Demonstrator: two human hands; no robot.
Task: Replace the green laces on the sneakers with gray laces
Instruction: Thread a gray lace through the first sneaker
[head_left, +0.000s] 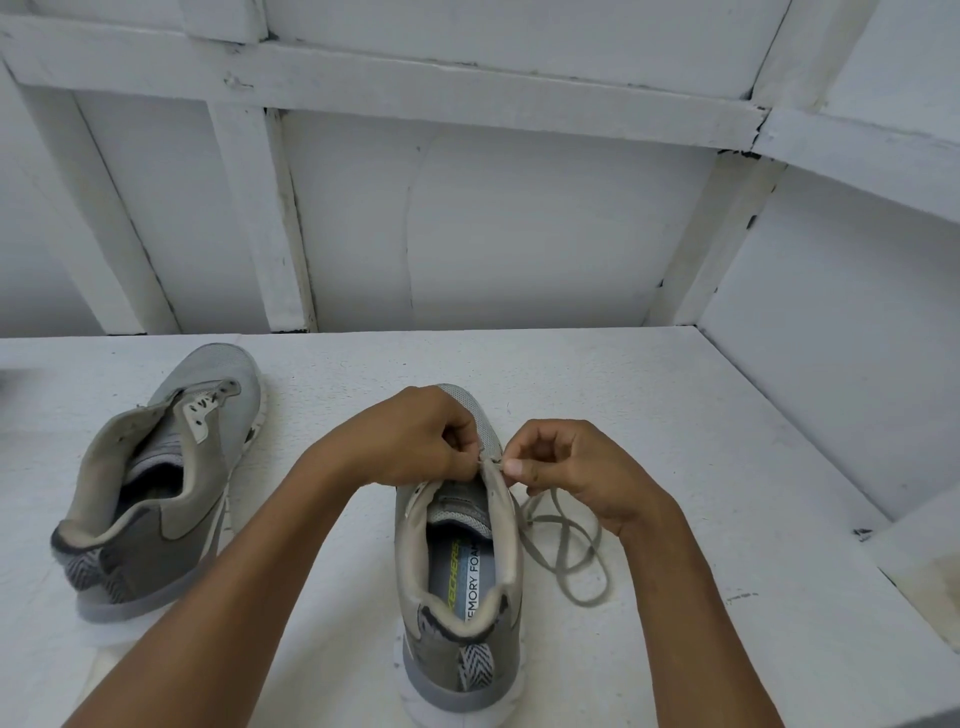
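Gray threading under way: pinching the eyelet edge of the near sneaker (447, 644) with the left hand (415, 436), pinching the tip of the lace (587, 603) with the right hand (566, 467), slack looped just beside it; next, probably poking through and pulling snug.

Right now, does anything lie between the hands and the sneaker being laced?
Nothing visible does. The left hand and right hand are at the eyelets of the near sneaker, gray lace loose beside it; the other sneaker sits apart.
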